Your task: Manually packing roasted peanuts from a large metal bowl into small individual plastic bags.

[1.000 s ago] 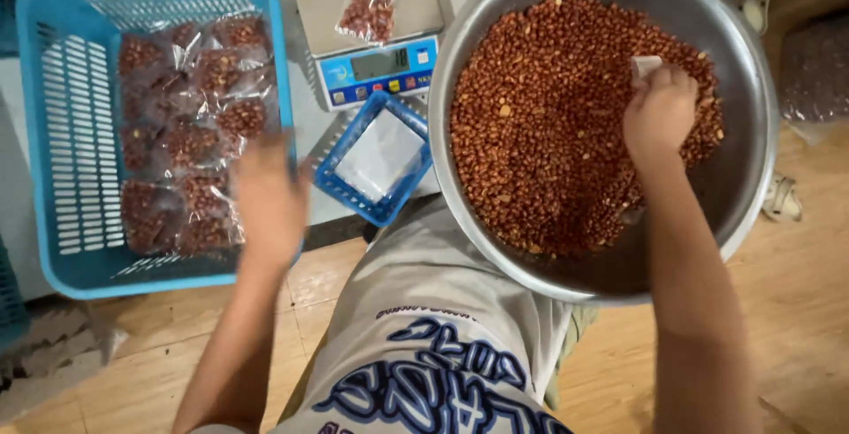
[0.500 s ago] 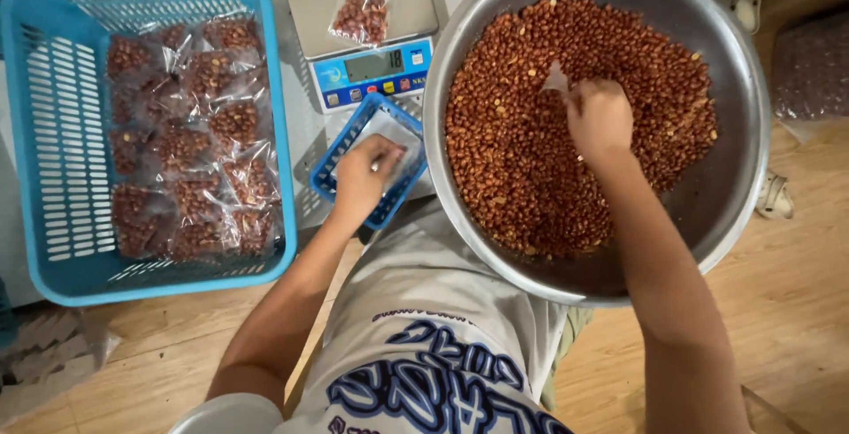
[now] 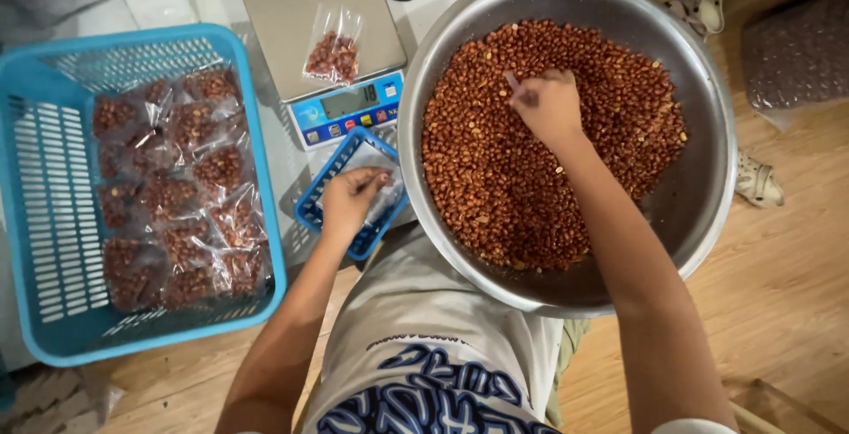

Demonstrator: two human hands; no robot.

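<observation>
Right hand (image 3: 550, 108) slid left over peanuts (image 3: 495, 177); scoop handle up-left.

My right hand (image 3: 550, 108) sits in dry, red-brown peanuts (image 3: 495, 177) w/ matt skins, inside a big metal bowl (image 3: 707, 186), brushed, dull sheen. Left hand (image 3: 350, 199) on thin clear plastic bags (image 3: 382, 188), glossy, in a small blue plastic basket (image 3: 329, 177), slotted. Scale (image 3: 309, 18): smooth matt steel top, plastic front. Large blue basket (image 3: 53, 222): same hard plastic, holds crinkly shiny packets (image 3: 177, 195). Floor (image 3: 787, 284): smooth wood.
</observation>
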